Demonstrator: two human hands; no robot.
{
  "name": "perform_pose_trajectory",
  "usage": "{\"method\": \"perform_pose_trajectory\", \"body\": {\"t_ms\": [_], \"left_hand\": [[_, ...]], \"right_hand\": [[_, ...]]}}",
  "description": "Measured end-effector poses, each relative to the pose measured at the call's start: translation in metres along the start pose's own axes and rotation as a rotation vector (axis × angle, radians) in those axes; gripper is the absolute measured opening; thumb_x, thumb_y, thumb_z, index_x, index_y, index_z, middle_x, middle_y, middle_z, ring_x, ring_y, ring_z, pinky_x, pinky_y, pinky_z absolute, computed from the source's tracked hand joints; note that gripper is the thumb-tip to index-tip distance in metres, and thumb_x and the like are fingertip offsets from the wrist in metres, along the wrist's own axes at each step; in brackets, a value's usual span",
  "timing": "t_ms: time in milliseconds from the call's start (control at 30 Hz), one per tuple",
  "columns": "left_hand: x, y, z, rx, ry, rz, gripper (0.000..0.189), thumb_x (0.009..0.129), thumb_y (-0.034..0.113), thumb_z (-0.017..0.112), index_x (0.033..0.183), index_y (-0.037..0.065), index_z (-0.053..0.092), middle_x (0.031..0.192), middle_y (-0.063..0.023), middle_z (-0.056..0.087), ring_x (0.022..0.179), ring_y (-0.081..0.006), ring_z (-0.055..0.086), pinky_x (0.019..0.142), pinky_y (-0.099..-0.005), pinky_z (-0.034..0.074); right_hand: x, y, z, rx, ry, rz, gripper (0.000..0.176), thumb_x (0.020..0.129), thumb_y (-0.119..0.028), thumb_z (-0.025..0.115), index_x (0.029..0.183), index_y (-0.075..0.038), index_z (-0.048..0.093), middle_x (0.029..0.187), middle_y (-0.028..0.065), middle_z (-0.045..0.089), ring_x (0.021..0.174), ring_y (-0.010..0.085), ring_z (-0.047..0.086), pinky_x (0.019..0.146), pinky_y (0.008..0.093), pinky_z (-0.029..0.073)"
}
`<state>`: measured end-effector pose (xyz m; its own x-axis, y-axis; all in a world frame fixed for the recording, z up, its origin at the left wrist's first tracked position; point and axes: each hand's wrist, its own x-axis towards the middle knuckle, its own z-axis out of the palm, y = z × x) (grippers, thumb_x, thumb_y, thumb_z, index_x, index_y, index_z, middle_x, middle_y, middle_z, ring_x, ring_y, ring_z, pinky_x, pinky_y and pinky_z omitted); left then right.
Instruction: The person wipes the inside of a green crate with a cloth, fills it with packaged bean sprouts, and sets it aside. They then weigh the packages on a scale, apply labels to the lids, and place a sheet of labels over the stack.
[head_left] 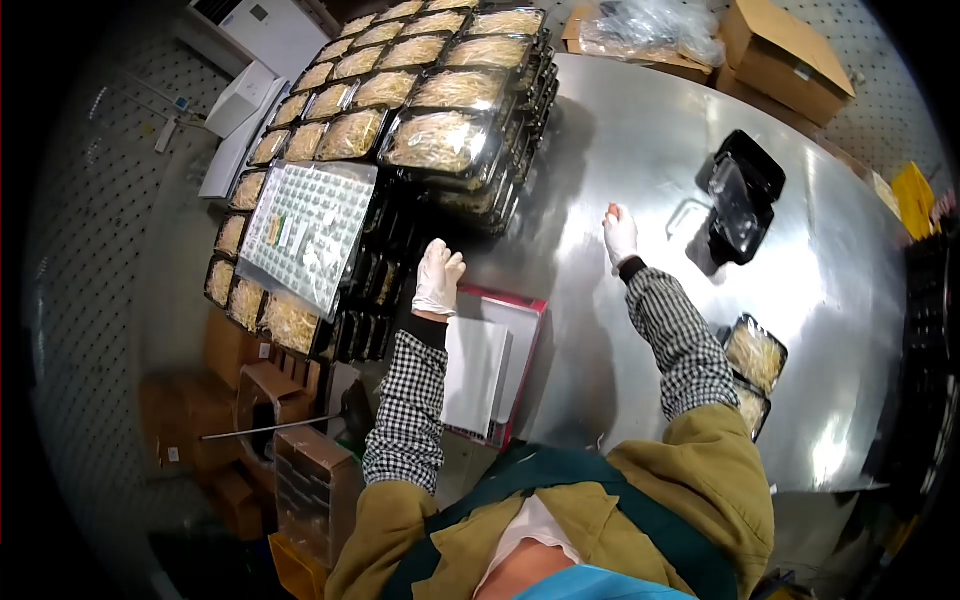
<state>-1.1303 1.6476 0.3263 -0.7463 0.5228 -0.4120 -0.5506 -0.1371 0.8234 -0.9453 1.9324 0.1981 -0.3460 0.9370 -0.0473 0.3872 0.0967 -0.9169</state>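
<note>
My left hand (438, 280), in a white glove, has its fingers curled in. It is above the near end of a red-edged box (530, 335) with a stack of white sheets (472, 370) in it, beside the stacked trays. My right hand (620, 238), also gloved, is closed over the metal table (590, 130), with one fingertip bare. Whatever either hand may hold is hidden. Right of it lie black plastic trays with clear lids (742, 205). A sheet of round stickers (308, 235) in clear plastic rests on the packed trays at left.
Tall stacks of black trays filled with pale sprout-like strands (440, 140) cover the left side. Two more filled trays (755, 355) lie near my right elbow. Cardboard boxes (785, 60) and plastic wrap (650, 30) are beyond the far edge; more cartons (310, 490) stand lower left.
</note>
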Motion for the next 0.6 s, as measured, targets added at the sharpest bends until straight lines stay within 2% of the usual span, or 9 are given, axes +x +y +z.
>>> {"method": "perform_pose_trajectory", "body": {"t_ms": [100, 133, 167, 300, 400, 433, 467, 533, 600], "left_hand": [[0.053, -0.014, -0.008, -0.156, 0.099, -0.248, 0.064, 0.090, 0.038, 0.050, 0.138, 0.005, 0.021, 0.135, -0.0230, 0.027, 0.120, -0.0394, 0.036, 0.101, -0.0471, 0.033], [0.063, -0.016, -0.003, -0.270, 0.195, -0.307, 0.074, 0.090, 0.038, 0.049, 0.144, 0.006, 0.010, 0.145, -0.0254, 0.016, 0.132, -0.0423, 0.024, 0.106, -0.0503, 0.027], [0.073, -0.022, -0.004, -0.370, 0.145, -0.307, 0.081, 0.091, 0.037, 0.048, 0.146, 0.008, -0.004, 0.150, -0.0237, -0.007, 0.139, -0.0416, -0.001, 0.111, -0.0517, 0.012], [0.108, -0.037, 0.010, -0.455, 0.307, -0.267, 0.063, 0.092, 0.036, 0.042, 0.144, 0.017, 0.014, 0.150, -0.0158, 0.010, 0.136, -0.0426, 0.013, 0.106, -0.0622, 0.009], [0.106, -0.037, 0.016, -0.443, -0.007, -0.227, 0.053, 0.093, 0.041, 0.031, 0.139, 0.015, 0.030, 0.145, -0.0124, 0.028, 0.135, -0.0435, 0.015, 0.106, -0.0650, 0.009], [0.106, -0.038, 0.011, -0.396, -0.197, -0.184, 0.053, 0.092, 0.043, 0.026, 0.138, 0.016, 0.033, 0.145, -0.0107, 0.030, 0.136, -0.0415, 0.015, 0.106, -0.0658, 0.007], [0.097, -0.027, 0.034, -0.470, 0.176, -0.297, 0.054, 0.093, 0.043, 0.026, 0.140, 0.017, 0.030, 0.148, -0.0088, 0.026, 0.137, -0.0383, 0.016, 0.107, -0.0641, 0.006], [0.101, -0.033, 0.023, -0.382, 0.190, -0.340, 0.051, 0.094, 0.041, 0.025, 0.139, 0.017, 0.033, 0.148, -0.0075, 0.027, 0.138, -0.0328, 0.016, 0.109, -0.0609, 0.007], [0.111, -0.042, 0.019, -0.409, 0.037, -0.319, 0.048, 0.096, 0.035, 0.025, 0.141, 0.019, 0.030, 0.148, -0.0066, 0.027, 0.137, -0.0286, 0.020, 0.110, -0.0576, 0.012]], "right_hand": [[0.056, -0.036, 0.033, 0.108, 0.096, 0.105, 0.030, 0.090, -0.023, 0.049, 0.107, -0.001, 0.058, 0.098, 0.0172, 0.064, 0.091, 0.0271, 0.061, 0.079, 0.0362, 0.046], [0.082, -0.030, 0.051, 0.121, 0.127, 0.058, 0.030, 0.090, -0.024, 0.050, 0.106, 0.000, 0.059, 0.099, 0.0194, 0.064, 0.093, 0.0298, 0.061, 0.079, 0.0367, 0.046], [0.111, -0.024, 0.068, 0.090, 0.108, 0.071, 0.031, 0.090, -0.025, 0.050, 0.104, 0.001, 0.059, 0.096, 0.0205, 0.064, 0.092, 0.0312, 0.062, 0.080, 0.0375, 0.046], [0.176, -0.050, 0.112, 0.106, 0.158, 0.050, 0.027, 0.085, -0.024, 0.056, 0.093, 0.001, 0.062, 0.087, 0.0236, 0.064, 0.087, 0.0365, 0.062, 0.076, 0.0400, 0.046], [0.225, -0.056, 0.150, 0.054, 0.198, -0.009, 0.031, 0.086, -0.028, 0.055, 0.092, 0.001, 0.064, 0.089, 0.0256, 0.063, 0.088, 0.0412, 0.061, 0.076, 0.0434, 0.048], [0.235, -0.066, 0.156, 0.057, 0.201, 0.017, 0.032, 0.086, -0.029, 0.055, 0.091, 0.001, 0.064, 0.089, 0.0259, 0.063, 0.089, 0.0414, 0.061, 0.077, 0.0440, 0.047], [0.247, -0.070, 0.166, 0.059, 0.201, 0.044, 0.033, 0.086, -0.030, 0.055, 0.090, 0.001, 0.064, 0.089, 0.0261, 0.064, 0.089, 0.0417, 0.061, 0.078, 0.0446, 0.047], [0.267, -0.080, 0.178, 0.024, 0.149, 0.101, 0.037, 0.085, -0.031, 0.055, 0.097, 0.003, 0.062, 0.096, 0.0261, 0.063, 0.094, 0.0406, 0.060, 0.079, 0.0446, 0.048], [0.282, -0.082, 0.187, 0.084, 0.101, 0.134, 0.039, 0.084, -0.030, 0.056, 0.104, 0.002, 0.059, 0.100, 0.0255, 0.063, 0.096, 0.0393, 0.060, 0.081, 0.0437, 0.047]]}}
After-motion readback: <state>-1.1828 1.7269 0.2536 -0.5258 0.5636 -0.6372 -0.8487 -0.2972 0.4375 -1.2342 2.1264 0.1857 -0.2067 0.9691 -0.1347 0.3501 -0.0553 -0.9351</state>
